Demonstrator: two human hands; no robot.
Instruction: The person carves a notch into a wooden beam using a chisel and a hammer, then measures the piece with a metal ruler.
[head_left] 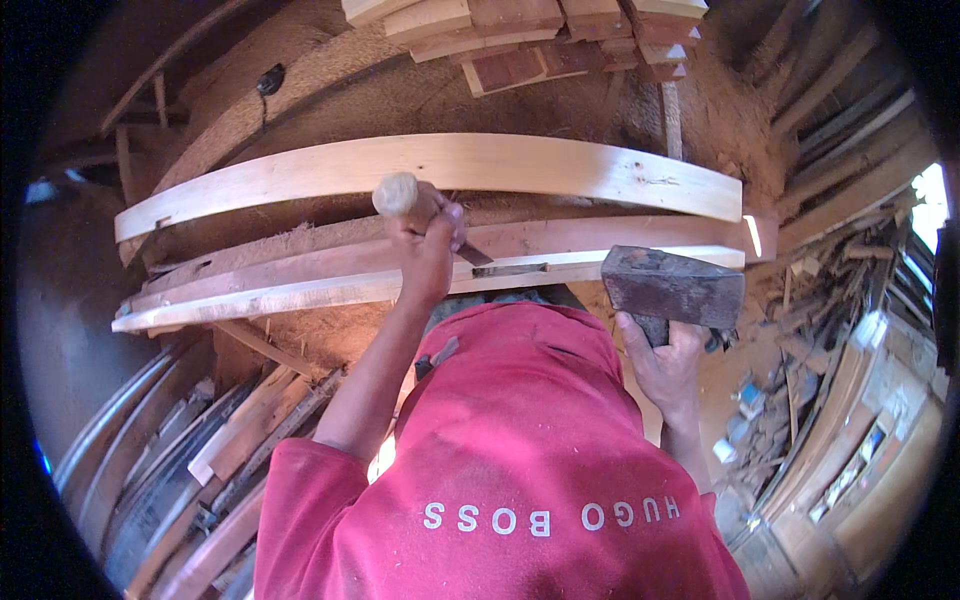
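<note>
1. Left hand (428, 240) is wrapped tight round a chisel (440, 225), fingers curled over the round pale wooden handle, whose butt pokes up clear above the fist – left free, I'd say, so it can take a blow.

2. The chisel's dark blade slants down and right from under the fist, its tip on the reddish plank (330, 275), just beside a narrow dark slot (510, 269) in that plank's upper face. The slant looks meant to put the edge at the slot's end.

3. Right hand (665, 365) is clenched round the short handle of a heavy hatchet (672, 287), gripped close under the dark iron head. The head is held out to the right of the chisel, well apart from it, touching nothing.

4. The reddish plank lies crosswise just in front of the person's red shirt (510, 460), long side towards them, so the slot sits between the two hands.

5. A paler plank (440, 165) lies parallel just beyond it, out of the way.

6. Further off, short boards (530, 30) are stacked at the top; loose timber and offcuts (800, 400) are heaped on the right; more planks (230, 440) lean lower left.
</note>
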